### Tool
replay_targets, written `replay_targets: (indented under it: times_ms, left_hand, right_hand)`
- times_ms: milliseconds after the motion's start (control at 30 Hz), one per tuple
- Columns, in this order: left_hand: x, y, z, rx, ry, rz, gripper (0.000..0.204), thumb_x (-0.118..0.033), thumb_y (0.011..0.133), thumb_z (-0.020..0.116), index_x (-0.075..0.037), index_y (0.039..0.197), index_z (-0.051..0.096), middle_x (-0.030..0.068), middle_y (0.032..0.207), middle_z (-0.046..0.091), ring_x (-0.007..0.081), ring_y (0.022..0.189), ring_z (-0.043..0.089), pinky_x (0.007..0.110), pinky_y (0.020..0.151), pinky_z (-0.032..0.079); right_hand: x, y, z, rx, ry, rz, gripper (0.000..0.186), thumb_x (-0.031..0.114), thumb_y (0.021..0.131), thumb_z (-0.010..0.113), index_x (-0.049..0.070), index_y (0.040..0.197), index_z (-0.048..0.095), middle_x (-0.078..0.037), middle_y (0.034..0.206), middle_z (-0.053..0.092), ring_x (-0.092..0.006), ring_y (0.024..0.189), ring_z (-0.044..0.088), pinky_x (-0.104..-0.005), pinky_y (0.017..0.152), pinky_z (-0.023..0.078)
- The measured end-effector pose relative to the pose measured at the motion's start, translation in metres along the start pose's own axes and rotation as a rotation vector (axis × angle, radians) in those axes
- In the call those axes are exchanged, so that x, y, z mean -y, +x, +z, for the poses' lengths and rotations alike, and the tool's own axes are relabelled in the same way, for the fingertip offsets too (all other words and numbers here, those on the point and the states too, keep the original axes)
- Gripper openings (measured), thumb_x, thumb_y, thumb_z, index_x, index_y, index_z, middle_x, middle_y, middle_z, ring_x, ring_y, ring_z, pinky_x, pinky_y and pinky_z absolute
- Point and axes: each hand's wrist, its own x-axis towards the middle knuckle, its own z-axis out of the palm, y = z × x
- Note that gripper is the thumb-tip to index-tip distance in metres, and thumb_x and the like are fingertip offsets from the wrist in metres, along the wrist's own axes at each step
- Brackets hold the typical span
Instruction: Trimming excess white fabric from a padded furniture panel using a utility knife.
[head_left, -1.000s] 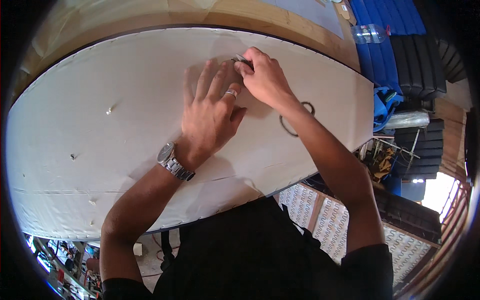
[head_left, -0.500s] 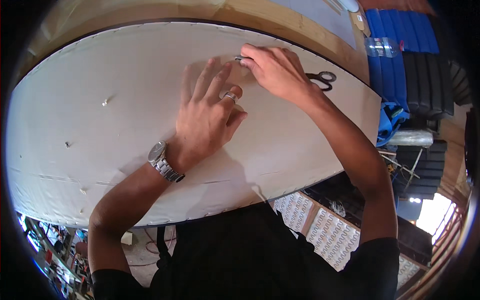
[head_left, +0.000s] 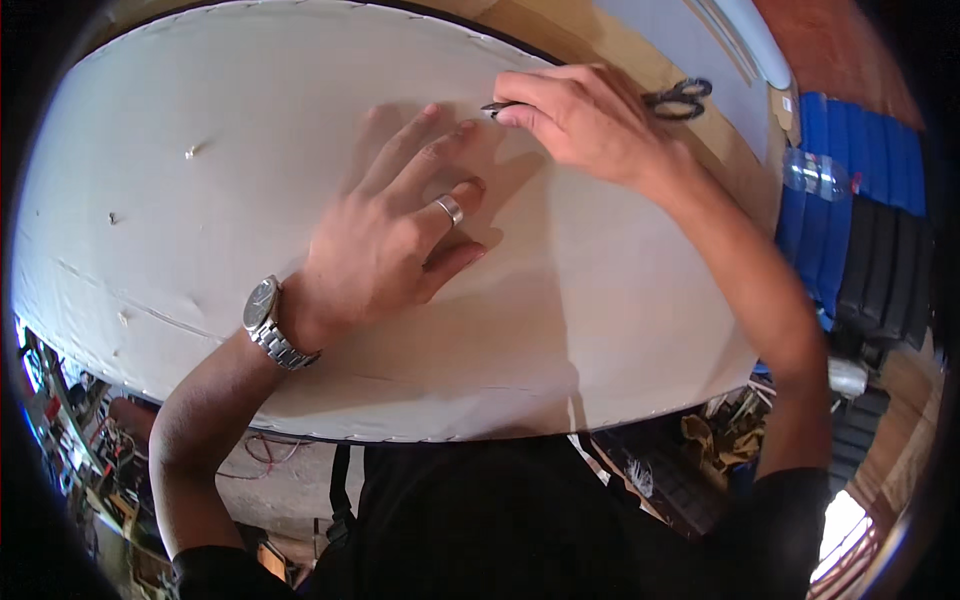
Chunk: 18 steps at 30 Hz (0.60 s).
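My right hand (head_left: 575, 120) is closed round black-handled scissors (head_left: 680, 98); their handles stick out behind my knuckles and a metal tip shows at my thumb, just over a large pale fabric-covered panel (head_left: 500, 330). My left hand (head_left: 385, 225) lies on the panel with fingers spread, fingertips left of the scissors' tip. It wears a ring and a steel watch. Several small tufts (head_left: 190, 152) dot the panel's left part, and short stitches or staples line its edge. Whatever is under the scissors' tip is too small to make out.
Behind the panel are a wooden surface (head_left: 660, 45) and a pale roll (head_left: 760, 55). At right are blue padded pieces (head_left: 855, 120), black ones (head_left: 880, 270), a plastic bottle (head_left: 815, 175) and a wrapped roll (head_left: 848, 378). Cluttered tools (head_left: 60, 410) and a red hose (head_left: 260, 450) lie below left.
My right hand has shifted rightward and up, with the scissors' handles swinging up behind it. My left hand has slid left in view, and the view has turned, so the surroundings appear rotated.
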Motion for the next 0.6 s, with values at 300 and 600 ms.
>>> replay_targets:
  times_ms: [300, 600]
  left_hand:
    - [-0.004, 0.002, -0.003, 0.052, 0.025, -0.032, 0.045, -0.034, 0.073, 0.088, -0.014, 0.11, 0.071, 0.0109, 0.151, 0.052, 0.035, 0.148, 0.037, 0.061, 0.122, 0.022]
    - [-0.004, 0.006, -0.009, 0.094, 0.035, -0.057, 0.044, -0.038, 0.072, 0.087, -0.012, 0.106, 0.075, 0.0127, 0.148, 0.055, 0.0368, 0.144, 0.043, 0.062, 0.12, 0.025]
  right_hand:
    - [-0.039, 0.05, -0.025, 0.281, -0.207, -0.531, 0.012, 0.021, 0.095, 0.062, 0.01, 0.099, 0.062, -0.011, 0.081, 0.065, -0.034, 0.082, 0.066, -0.0464, 0.069, 0.048]
    - [-0.058, 0.098, -0.023, 0.226, -0.192, -1.094, 0.016, 0.023, 0.088, 0.058, 0.018, 0.103, 0.06, -0.002, 0.084, 0.052, -0.0207, 0.08, 0.059, -0.0364, 0.067, 0.043]
